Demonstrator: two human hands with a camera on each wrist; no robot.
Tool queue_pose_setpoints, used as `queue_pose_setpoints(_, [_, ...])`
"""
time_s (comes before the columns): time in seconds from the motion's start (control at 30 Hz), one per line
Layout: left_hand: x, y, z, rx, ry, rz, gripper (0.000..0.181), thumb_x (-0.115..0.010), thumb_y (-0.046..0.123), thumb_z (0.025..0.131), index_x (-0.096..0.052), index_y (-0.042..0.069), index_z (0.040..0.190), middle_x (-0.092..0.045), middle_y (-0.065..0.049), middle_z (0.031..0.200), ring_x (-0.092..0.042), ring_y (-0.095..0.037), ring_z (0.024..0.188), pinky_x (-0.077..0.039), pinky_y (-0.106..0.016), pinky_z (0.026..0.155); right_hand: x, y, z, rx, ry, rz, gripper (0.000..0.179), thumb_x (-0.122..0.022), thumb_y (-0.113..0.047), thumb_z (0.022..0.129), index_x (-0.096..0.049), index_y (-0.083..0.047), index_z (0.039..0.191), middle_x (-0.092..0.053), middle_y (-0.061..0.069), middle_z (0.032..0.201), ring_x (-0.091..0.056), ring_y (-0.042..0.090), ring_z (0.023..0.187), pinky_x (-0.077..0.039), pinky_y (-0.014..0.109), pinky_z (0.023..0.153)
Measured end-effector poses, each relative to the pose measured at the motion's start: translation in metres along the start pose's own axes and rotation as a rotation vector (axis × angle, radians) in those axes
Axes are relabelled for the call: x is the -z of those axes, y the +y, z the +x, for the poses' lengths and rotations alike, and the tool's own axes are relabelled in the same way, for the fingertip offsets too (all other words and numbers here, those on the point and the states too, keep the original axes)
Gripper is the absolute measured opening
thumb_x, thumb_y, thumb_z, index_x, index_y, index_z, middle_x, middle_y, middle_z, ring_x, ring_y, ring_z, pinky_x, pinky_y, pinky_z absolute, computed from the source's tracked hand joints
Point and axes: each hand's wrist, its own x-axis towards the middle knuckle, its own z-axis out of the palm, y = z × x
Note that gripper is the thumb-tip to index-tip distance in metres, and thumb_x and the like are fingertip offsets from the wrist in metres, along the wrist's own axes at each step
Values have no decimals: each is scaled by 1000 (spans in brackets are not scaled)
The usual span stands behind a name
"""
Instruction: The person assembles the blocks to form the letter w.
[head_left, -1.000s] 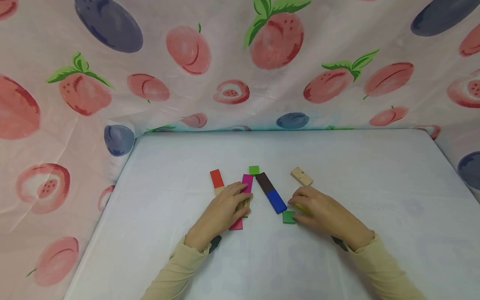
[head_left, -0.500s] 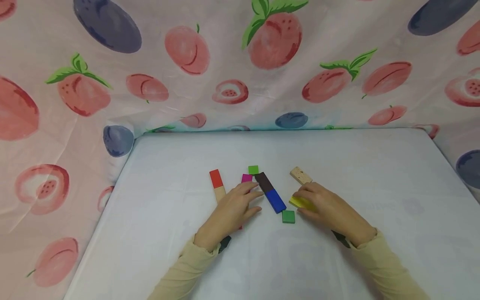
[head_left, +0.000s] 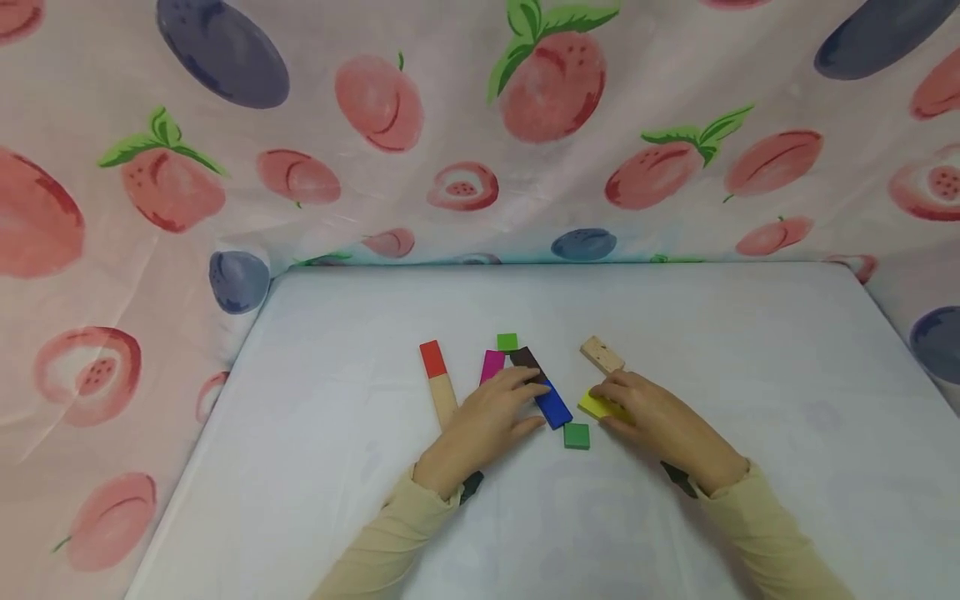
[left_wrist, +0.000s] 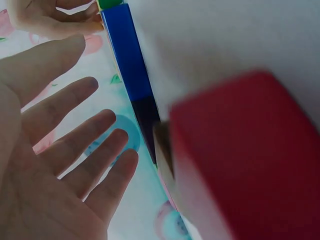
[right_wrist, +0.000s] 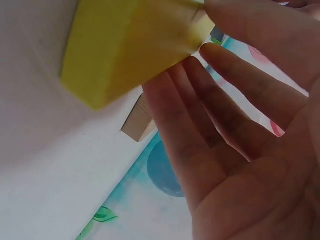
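My left hand hovers over the middle of the blocks, its fingers spread and nothing held. Near its fingertips lie a dark brown block and a blue block, end to end in a slanting row. A magenta block is partly hidden behind that hand. In the left wrist view, a crimson block looms large beside the palm. My right hand pinches a yellow block between thumb and fingers; the right wrist view shows the yellow block against the fingertips.
A red block meets a plain wooden block at left. Green squares stand at the row's ends, one light, one darker. A speckled wooden block lies near the right hand. Fruit-patterned cloth hangs behind the white table.
My left hand has moved right, from the magenta and crimson blocks toward the brown and blue row, uncovering the plain block at left. The right hand has shifted slightly, showing more yellow.
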Motion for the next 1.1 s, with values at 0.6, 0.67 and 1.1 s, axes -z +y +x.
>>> queue_pose_setpoints(0.6, [-9,11,13,11,-24,-43,42,-70,36,93,-66,18,131,-53,-4,146,-44,-19,138,-47,-37,107,2,-1,-1,-42,-12,17,34,-80,-10,83,-69,-1,114,-67,7,103,-64,19,90,-57,40,79])
queue_pose_setpoints(0.67, [-11,11,14,17,-33,-42,42,-69,36,93,-66,18,131,-53,-3,146,-44,-19,139,-47,-36,108,2,0,0,-53,-20,28,33,-80,-10,83,-69,-1,113,-67,7,103,-65,19,89,-57,40,79])
queue_pose_setpoints(1.1, [-13,9,14,19,-31,-35,42,-70,36,93,-67,16,129,-53,-4,145,-44,-19,139,-47,-36,107,3,-1,2,-85,-32,48,33,-80,-11,83,-69,-3,114,-70,7,104,-66,20,90,-58,41,79])
